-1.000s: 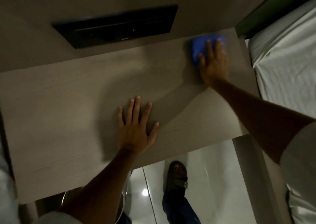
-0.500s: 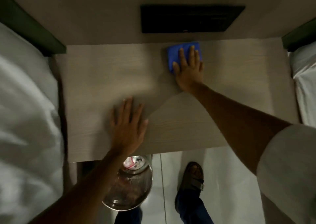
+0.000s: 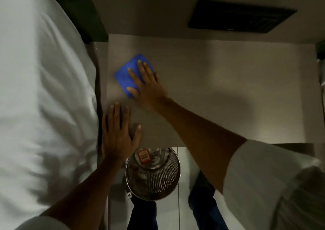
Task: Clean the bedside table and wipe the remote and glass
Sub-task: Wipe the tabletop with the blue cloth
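Note:
The light wooden bedside table [image 3: 219,89] fills the middle of the head view. My right hand [image 3: 146,82] lies flat on a blue cloth [image 3: 125,75] near the table's left side and presses it to the wood. My left hand [image 3: 118,133] rests palm down with spread fingers at the table's front left corner and holds nothing. Neither a remote nor a glass shows on the tabletop.
A bed with white sheets [image 3: 44,98] runs along the left. A black panel [image 3: 241,17] is set in the wall behind the table. A perforated metal bin [image 3: 154,178] holding some rubbish stands on the floor below the front edge, beside my feet.
My right hand has slid the blue cloth from the table's far right corner across to its left side. My left hand has shifted to the front left corner.

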Tool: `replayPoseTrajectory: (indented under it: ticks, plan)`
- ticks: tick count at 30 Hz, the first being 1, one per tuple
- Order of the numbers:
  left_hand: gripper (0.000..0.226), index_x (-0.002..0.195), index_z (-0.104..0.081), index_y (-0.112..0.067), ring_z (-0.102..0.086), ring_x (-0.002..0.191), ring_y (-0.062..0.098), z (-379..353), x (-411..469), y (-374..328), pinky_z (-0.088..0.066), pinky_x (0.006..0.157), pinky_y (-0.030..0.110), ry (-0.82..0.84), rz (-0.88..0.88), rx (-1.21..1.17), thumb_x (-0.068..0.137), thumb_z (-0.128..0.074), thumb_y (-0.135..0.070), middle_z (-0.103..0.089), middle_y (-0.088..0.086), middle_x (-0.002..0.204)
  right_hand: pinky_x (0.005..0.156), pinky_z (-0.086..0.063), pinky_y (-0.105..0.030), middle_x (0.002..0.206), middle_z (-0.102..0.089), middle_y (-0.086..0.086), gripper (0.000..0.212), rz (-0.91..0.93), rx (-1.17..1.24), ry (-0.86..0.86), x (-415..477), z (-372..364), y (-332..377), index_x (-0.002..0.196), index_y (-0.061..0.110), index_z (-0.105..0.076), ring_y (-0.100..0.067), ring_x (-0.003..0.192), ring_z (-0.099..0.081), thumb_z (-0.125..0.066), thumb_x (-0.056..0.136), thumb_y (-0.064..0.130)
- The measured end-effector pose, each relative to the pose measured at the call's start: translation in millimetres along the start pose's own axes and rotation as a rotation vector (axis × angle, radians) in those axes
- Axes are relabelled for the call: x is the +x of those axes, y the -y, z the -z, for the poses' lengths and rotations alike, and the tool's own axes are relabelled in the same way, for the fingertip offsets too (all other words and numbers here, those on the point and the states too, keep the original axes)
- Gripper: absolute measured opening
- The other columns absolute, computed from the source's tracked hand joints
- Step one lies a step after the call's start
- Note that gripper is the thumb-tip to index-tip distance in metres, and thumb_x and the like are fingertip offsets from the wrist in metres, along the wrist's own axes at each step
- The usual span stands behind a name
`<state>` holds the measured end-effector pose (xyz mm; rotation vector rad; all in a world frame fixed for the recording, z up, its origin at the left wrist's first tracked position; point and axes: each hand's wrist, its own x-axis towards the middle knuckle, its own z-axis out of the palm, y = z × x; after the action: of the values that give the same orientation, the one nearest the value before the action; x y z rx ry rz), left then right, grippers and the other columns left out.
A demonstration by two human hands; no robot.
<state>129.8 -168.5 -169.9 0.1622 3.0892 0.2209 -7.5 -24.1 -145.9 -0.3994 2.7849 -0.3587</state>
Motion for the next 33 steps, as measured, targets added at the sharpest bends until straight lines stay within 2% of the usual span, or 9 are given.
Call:
replayPoseTrajectory:
  ticks: [3, 9, 12, 14, 18, 21, 26, 30, 33]
  plan:
    - [0.075, 0.153, -0.027, -0.012, -0.02, 0.15, 0.034, -2.0, 1.6, 1.3, -0.016, 0.122, 0.051, 0.009, 0.001, -0.001, 0.093, -0.035, -0.056, -0.026, 0.019, 0.16, 0.115, -0.008, -0.047, 0.16, 0.001, -0.012, 0.062, -0.108, 0.07, -0.037, -24.4, 10.1, -46.6, 0.149, 0.025, -0.012, -0.029, 0.146, 0.001, -0.035, 0.096, 0.049]
    - [0.075, 0.153, -0.025, -0.011, -0.015, 0.151, 0.035, 0.5, 1.5, 2.9, -0.014, 0.121, 0.055, 0.057, 0.004, -0.003, 0.094, -0.031, -0.057, -0.021, 0.02, 0.16, 0.114, -0.019, -0.046, 0.157, -0.008, -0.02, 0.061, -0.553, -0.029, -0.185, -88.4, 33.3, -173.1, 0.149, 0.019, -0.017, -0.036, 0.145, -0.011, -0.038, 0.097, 0.045]
    - [0.073, 0.152, -0.027, -0.011, -0.017, 0.15, 0.037, 3.6, -0.4, 0.2, -0.016, 0.121, 0.056, 0.066, 0.001, -0.001, 0.094, -0.034, -0.055, -0.022, 0.022, 0.16, 0.115, -0.014, -0.051, 0.158, -0.001, -0.019, 0.064, -0.75, 0.009, -0.179, -98.6, 38.0, -201.8, 0.15, 0.022, -0.01, -0.035, 0.145, -0.005, -0.031, 0.097, 0.05]
    - [0.072, 0.152, -0.026, -0.012, -0.016, 0.15, 0.037, 7.2, 2.1, -0.8, -0.016, 0.121, 0.056, 0.095, 0.006, 0.004, 0.095, -0.033, -0.054, -0.021, 0.022, 0.16, 0.116, -0.007, -0.053, 0.159, 0.005, -0.017, 0.068, -0.774, 0.048, -0.135, -88.1, 37.5, -190.9, 0.15, 0.023, -0.005, -0.034, 0.146, 0.003, -0.027, 0.095, 0.056]
    - [0.067, 0.152, -0.025, -0.007, -0.02, 0.149, 0.037, 17.5, -8.8, -1.2, -0.017, 0.121, 0.053, 0.113, 0.001, -0.016, 0.1, -0.033, -0.048, -0.021, 0.024, 0.159, 0.116, -0.002, -0.05, 0.159, 0.005, -0.016, 0.065, -0.516, 0.01, -0.114, -67.6, 15.7, -110.7, 0.15, 0.024, -0.005, -0.034, 0.146, 0.004, -0.027, 0.096, 0.053]
    - [0.067, 0.153, -0.021, -0.003, -0.021, 0.149, 0.036, 24.1, -40.2, -2.2, -0.015, 0.122, 0.048, 0.112, 0.114, -0.037, 0.101, -0.033, -0.043, -0.021, 0.024, 0.16, 0.115, 0.005, -0.047, 0.158, 0.014, -0.012, 0.064, -0.334, 0.052, -0.029, -49.4, -1.9, -37.3, 0.149, 0.027, 0.004, -0.03, 0.145, 0.014, -0.018, 0.096, 0.056]
    - [0.082, 0.153, -0.018, 0.0, -0.018, 0.15, 0.036, 27.3, -86.4, 0.2, -0.013, 0.123, 0.046, 0.225, 0.148, -0.059, 0.095, -0.034, -0.055, -0.02, 0.024, 0.16, 0.118, -0.003, -0.052, 0.159, 0.012, -0.014, 0.063, 0.011, -0.03, 0.093, -66.2, -25.6, 39.5, 0.149, 0.025, 0.001, -0.031, 0.145, 0.011, -0.023, 0.097, 0.051]
    - [0.091, 0.153, -0.018, 0.0, -0.017, 0.15, 0.037, 28.7, -99.5, 4.0, -0.013, 0.122, 0.047, 0.27, 0.082, -0.028, 0.089, -0.042, -0.06, -0.02, 0.025, 0.16, 0.117, -0.006, -0.052, 0.159, 0.0, -0.017, 0.063, 0.097, -0.076, 0.052, -112.6, -44.1, 53.5, 0.149, 0.026, -0.007, -0.033, 0.146, 0.003, -0.028, 0.096, 0.052]
    - [0.088, 0.154, -0.02, -0.005, -0.017, 0.15, 0.036, 29.6, -97.4, 6.1, -0.018, 0.121, 0.051, 0.256, 0.023, -0.027, 0.089, -0.041, -0.061, -0.02, 0.023, 0.16, 0.118, -0.008, -0.051, 0.159, 0.001, -0.016, 0.062, 0.06, -0.087, 0.049, -138.3, -43.5, 30.0, 0.149, 0.027, -0.006, -0.032, 0.146, 0.003, -0.025, 0.096, 0.053]
